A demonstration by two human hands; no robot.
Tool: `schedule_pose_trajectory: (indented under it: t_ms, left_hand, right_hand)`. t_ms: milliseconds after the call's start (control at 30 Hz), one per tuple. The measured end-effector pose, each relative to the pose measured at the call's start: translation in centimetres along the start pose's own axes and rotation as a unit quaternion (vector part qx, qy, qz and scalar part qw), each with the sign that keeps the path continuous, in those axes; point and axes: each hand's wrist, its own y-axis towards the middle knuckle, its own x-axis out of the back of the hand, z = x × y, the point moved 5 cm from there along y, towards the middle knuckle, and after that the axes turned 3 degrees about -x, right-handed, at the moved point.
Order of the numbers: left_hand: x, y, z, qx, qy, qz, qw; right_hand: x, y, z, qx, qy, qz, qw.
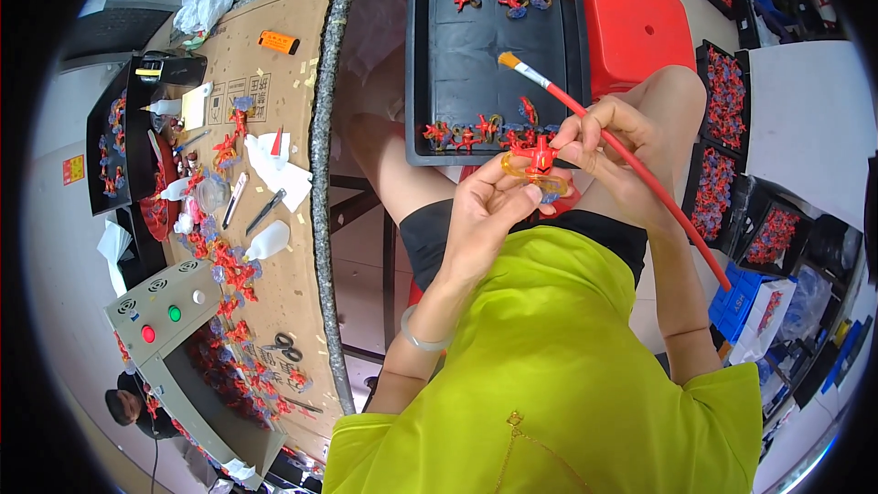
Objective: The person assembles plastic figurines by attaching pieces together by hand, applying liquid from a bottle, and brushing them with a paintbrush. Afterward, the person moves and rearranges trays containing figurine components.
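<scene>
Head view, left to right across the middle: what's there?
Grey control box with red and green buttons → white squeeze bottle → left hand → small red plastic figure → right hand → black trays of red parts

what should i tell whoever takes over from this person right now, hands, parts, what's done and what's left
Left hand: grip shut on a small red toy part with a clear orange ring, held over the lap.
Right hand: steadies the same part while holding a red-handled brush, bristles pointing at the black tray.
Tray on the lap: red parts in two clusters, at the far edge and along the near edge.
Many more red parts lie on the cardboard-covered bench to the left, with scissors and squeeze bottles.
Which pieces are done or left cannot be told.
</scene>
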Motion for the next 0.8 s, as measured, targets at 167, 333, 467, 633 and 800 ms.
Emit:
schedule_pose_trajectory:
  t_ms: [167, 333, 467, 633, 800]
  left_hand:
    - [1.0, -0.2, 0.1, -0.040, 0.029, -0.042, 0.998]
    - [0.2, -0.4, -1.0, -0.055, 0.070, -0.092, 0.992]
    - [0.8, -0.6, -0.8, -0.054, 0.105, -0.093, 0.989]
    - [0.6, -0.8, -1.0, -0.062, 0.061, -0.101, 0.991]
    - [0.6, -0.6, -0.8, -0.042, 0.095, -0.095, 0.990]
  right_hand:
    - [0.7, 0.2, 2.3, 0.044, -0.025, -0.067, 0.996]
    - [1.4, -1.8, 5.4, 0.125, -0.018, -0.038, 0.991]
    - [-0.2, -2.3, 6.1, 0.158, -0.144, 0.012, 0.977]
    - [0.5, -2.4, 7.0, 0.175, -0.242, -0.032, 0.954]
    - [-1.0, -2.0, 6.0, 0.164, -0.193, -0.016, 0.967]
